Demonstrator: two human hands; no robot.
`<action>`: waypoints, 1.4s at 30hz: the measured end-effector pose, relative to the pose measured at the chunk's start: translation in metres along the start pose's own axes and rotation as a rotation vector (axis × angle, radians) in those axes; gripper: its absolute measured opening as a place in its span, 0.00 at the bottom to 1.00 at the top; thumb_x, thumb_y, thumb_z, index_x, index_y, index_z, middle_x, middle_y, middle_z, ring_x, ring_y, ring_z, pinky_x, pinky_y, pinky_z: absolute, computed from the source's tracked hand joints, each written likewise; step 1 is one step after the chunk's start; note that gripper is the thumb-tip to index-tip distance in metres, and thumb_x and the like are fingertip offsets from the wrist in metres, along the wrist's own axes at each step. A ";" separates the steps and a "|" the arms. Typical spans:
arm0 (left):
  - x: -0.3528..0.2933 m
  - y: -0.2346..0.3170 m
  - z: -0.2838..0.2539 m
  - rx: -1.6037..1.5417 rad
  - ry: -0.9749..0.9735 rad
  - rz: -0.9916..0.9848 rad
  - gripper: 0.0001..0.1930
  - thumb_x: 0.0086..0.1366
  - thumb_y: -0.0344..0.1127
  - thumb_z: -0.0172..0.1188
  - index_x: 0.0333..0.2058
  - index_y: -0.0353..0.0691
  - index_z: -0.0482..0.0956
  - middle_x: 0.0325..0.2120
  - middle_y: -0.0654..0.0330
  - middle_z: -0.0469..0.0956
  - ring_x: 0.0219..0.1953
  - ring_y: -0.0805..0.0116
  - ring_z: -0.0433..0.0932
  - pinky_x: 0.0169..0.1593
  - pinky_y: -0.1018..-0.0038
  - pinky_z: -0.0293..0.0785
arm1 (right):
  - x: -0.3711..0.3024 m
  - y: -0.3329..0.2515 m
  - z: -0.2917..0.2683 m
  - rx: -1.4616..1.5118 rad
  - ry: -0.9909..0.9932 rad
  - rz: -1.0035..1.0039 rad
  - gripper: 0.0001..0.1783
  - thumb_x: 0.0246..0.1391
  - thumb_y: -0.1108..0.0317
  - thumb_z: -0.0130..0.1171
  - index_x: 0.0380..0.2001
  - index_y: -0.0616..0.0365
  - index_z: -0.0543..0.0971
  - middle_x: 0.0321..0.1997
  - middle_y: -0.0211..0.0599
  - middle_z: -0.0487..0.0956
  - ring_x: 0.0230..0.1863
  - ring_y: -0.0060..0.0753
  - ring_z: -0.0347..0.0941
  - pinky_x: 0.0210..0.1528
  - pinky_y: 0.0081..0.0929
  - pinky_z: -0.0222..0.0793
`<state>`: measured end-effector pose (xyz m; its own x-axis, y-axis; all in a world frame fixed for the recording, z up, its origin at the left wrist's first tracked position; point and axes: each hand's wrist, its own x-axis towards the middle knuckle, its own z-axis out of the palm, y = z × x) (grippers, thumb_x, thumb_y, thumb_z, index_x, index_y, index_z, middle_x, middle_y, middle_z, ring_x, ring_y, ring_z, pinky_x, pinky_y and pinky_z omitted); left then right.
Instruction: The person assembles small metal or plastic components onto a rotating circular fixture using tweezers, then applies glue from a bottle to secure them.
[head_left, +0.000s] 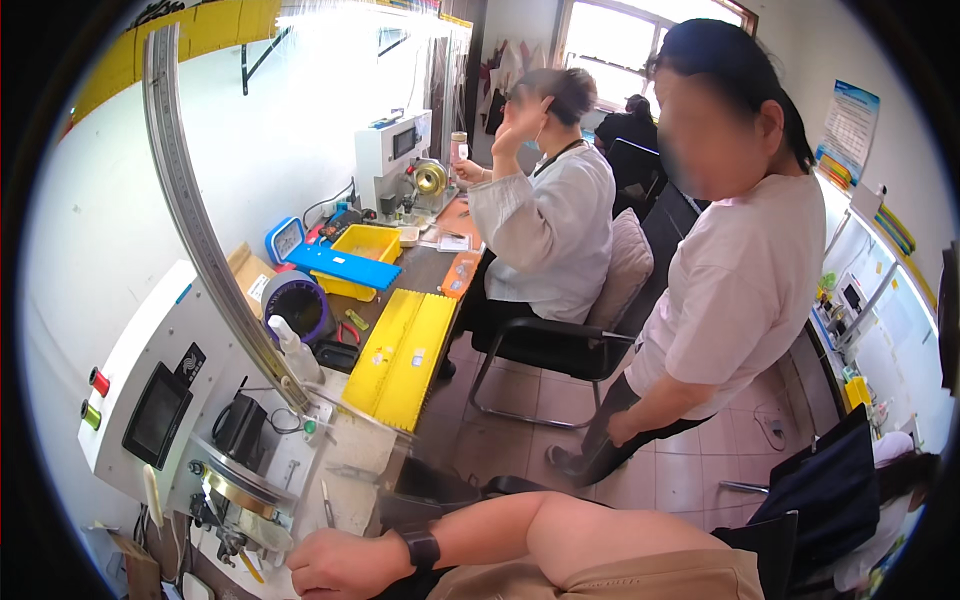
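Note:
My right hand, with a dark watch on its wrist, rests low at the bench's near edge. Its fingers curl down and the lower edge cuts them off, so anything in them is hidden. Just beyond it lies a slim metal tool on the pale bench top. To its left stands a white machine with a dark screen, a brass-coloured wheel and metal fittings below. A tool with a yellow handle sits under the wheel. My left hand is out of view.
Farther along are a yellow ridged tray, a white bottle, a purple-rimmed bucket, red-handled pliers and a yellow basket. A seated co-worker has one hand raised. Another person stands to the right, by a chair.

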<state>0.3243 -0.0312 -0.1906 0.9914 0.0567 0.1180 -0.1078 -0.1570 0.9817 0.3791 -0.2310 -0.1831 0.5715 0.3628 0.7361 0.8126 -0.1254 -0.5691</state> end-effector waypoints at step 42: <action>0.146 -0.041 0.070 -0.616 0.177 -0.296 0.12 0.78 0.38 0.49 0.51 0.40 0.76 0.23 0.73 0.68 0.20 0.83 0.63 0.24 0.81 0.60 | 0.089 0.171 -0.026 0.376 -0.220 0.600 0.08 0.56 0.71 0.65 0.38 0.59 0.89 0.29 0.30 0.86 0.31 0.16 0.75 0.37 0.23 0.74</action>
<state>0.4788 -0.0851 -0.2239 0.9642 0.1787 -0.1960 0.0902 0.4737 0.8760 0.5716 -0.2440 -0.2051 0.8368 0.5129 0.1915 0.2518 -0.0500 -0.9665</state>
